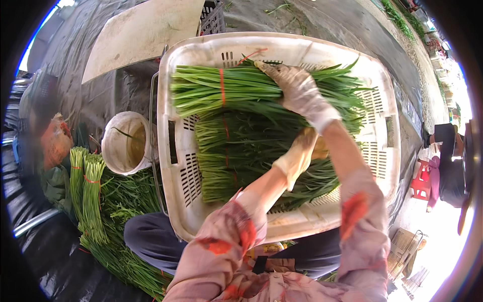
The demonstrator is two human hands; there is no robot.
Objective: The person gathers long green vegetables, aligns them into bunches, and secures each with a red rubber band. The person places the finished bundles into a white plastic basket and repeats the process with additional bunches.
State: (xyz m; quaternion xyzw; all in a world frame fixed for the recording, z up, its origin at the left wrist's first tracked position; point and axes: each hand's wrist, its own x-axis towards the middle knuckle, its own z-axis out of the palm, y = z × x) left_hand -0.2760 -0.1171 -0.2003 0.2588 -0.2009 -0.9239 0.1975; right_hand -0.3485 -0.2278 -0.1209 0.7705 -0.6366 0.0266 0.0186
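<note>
A large white plastic basket (279, 231) with slotted sides stands before me. Several bundles of long green leaf vegetable, like garlic chives, lie side by side in it. My right hand (294, 87), in a soiled white glove, curves over the leaves of the top bundle (196, 88), which a red band ties near its pale stem ends. My left hand (300, 154), in a yellowish glove, reaches in below the right wrist, over the darker leaves of the lower bundles (213, 158). Its fingers are largely hidden by the right wrist, so its hold cannot be told.
A white bucket (109, 145) stands left of the basket. More tied bundles (92, 196) lie on black sheeting at the lower left. A pale board (143, 34) and a grey crate (213, 22) are beyond. A person (449, 162) is at the far right near a red stool (420, 181).
</note>
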